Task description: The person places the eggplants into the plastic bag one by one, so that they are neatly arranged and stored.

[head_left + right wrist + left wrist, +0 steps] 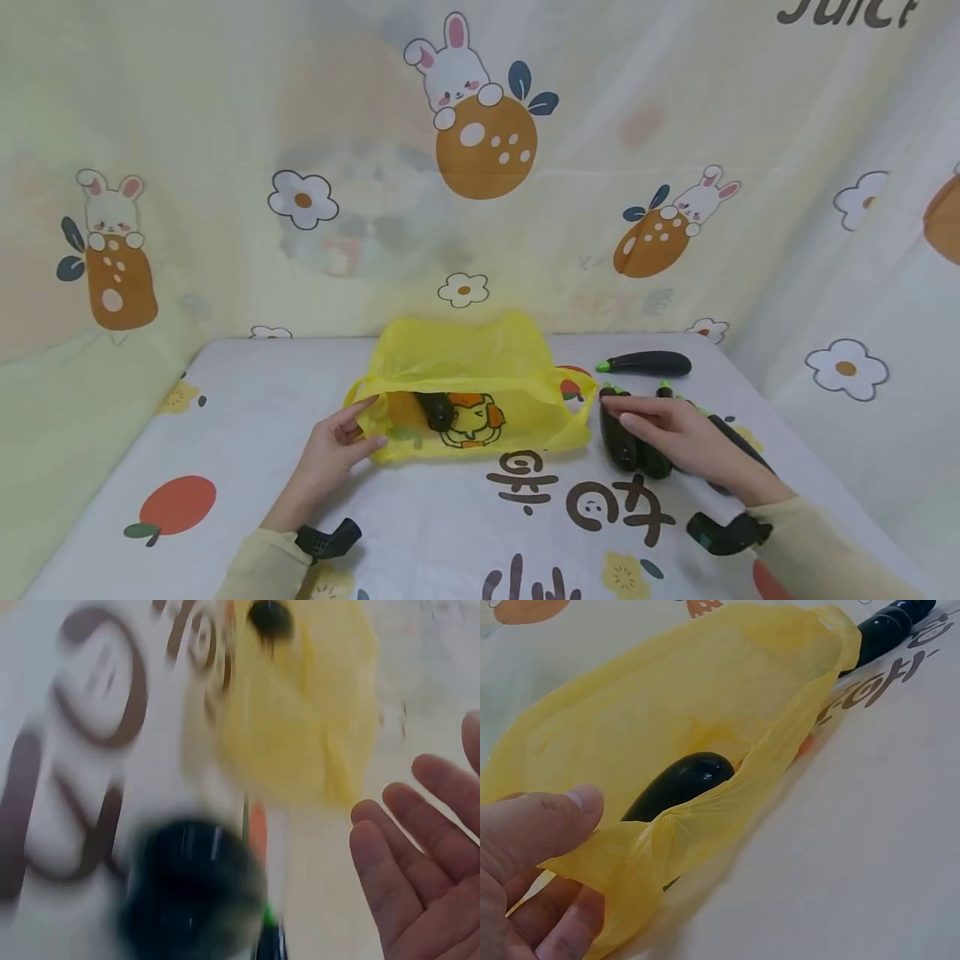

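A yellow plastic bag (pixel 480 354) lies on its side with its mouth towards me. My left hand (pixel 332 454) holds the left edge of that mouth, thumb over the plastic and fingers beneath it, as the left wrist view shows. Inside the bag rests one dark eggplant (pixel 437 412), its rounded end showing at the opening. To the right, my right hand (pixel 678 433) hovers over several dark eggplants (pixel 619 442) with green stems and partly hides them. Its fingers (pixel 390 859) are extended and hold nothing in the right wrist view.
Another eggplant (pixel 651 363) lies apart near the table's back edge, its green stem pointing left. A printed white cloth (pixel 420 533) covers the table. Behind it hangs a pale curtain (pixel 360 108) with rabbit and flower prints, and a similar curtain stands along the right.
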